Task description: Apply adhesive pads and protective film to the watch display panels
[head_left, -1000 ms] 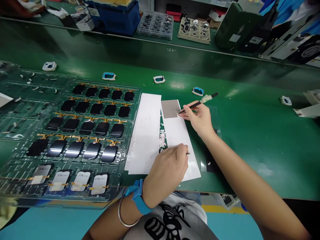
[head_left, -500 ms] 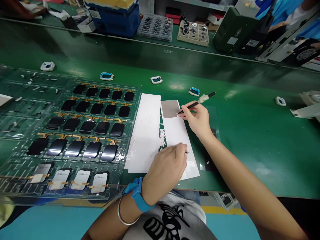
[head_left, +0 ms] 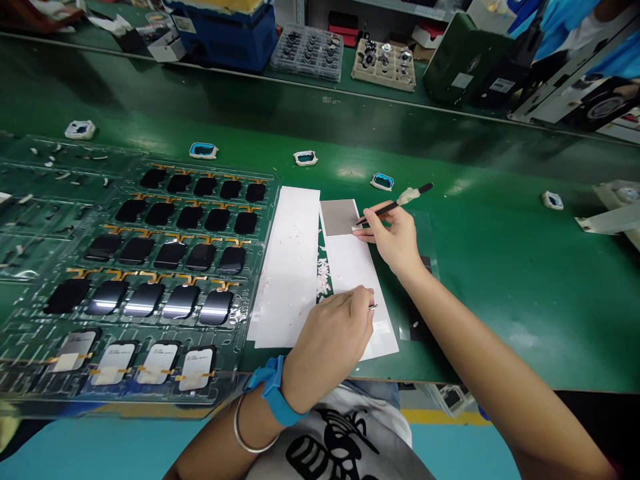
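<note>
My right hand (head_left: 395,233) is closed around dark tweezers (head_left: 383,209), their upper end wrapped in pale tape. The tips rest at the right edge of a grey-brown patch (head_left: 339,218) at the top of a white sheet (head_left: 350,257). Over the lower part of that sheet, my left hand (head_left: 333,333) is closed. A small metal tip (head_left: 373,307) pokes out beside its fingers; the rest of that item is hidden. Left of this sheet lies another white sheet (head_left: 290,267) with tiny specks. Small whitish scraps (head_left: 323,277) fill the gap between the sheets.
A clear plastic tray (head_left: 240,340) with rows of small black screens (head_left: 170,255) lies at left. Several white-rimmed watch-like frames (head_left: 203,151) line the bench. On the back shelf stand a blue box (head_left: 225,40), a parts tray (head_left: 307,53) and a cardboard organiser (head_left: 384,65). A person's blue sleeve (head_left: 560,30) shows at upper right.
The view has shifted slightly, so the tray and frames appear a little further left. Both hands stay almost in place, with the tweezers still at the grey-brown patch's edge.
</note>
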The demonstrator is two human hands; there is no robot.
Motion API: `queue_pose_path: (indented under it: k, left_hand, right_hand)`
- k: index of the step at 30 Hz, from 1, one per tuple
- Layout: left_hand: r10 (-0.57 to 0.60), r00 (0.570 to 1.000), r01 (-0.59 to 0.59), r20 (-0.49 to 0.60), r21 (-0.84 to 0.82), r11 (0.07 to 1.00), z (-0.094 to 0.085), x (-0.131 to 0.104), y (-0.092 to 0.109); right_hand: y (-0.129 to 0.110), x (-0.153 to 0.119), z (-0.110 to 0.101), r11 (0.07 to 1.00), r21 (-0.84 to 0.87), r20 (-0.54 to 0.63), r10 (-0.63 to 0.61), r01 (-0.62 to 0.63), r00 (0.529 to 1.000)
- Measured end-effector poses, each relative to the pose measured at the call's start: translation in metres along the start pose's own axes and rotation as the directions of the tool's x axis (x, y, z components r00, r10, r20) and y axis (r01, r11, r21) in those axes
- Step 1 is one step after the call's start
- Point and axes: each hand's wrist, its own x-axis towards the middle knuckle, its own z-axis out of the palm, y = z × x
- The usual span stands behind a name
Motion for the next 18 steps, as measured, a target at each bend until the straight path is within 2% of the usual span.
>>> queue_pose_path:
  k: [12,18]
  left_hand:
    - [-0.011,1.0,0.011,0.008,-0.014,1.0,-0.0011,-0.0005,0.0001]
    - [-0.035,0.999,0.036,0.01,-0.055,0.998,-0.0012,0.0003,0.0]
  right_hand:
    - [-0.0003,-0.003,-0.0016,0.999,0.043,0.013,0.01,-0.011,1.0]
    - [-0.0061,-0.0051,-0.0064,0.997,0.069,0.109,0.03,-0.038,0.994]
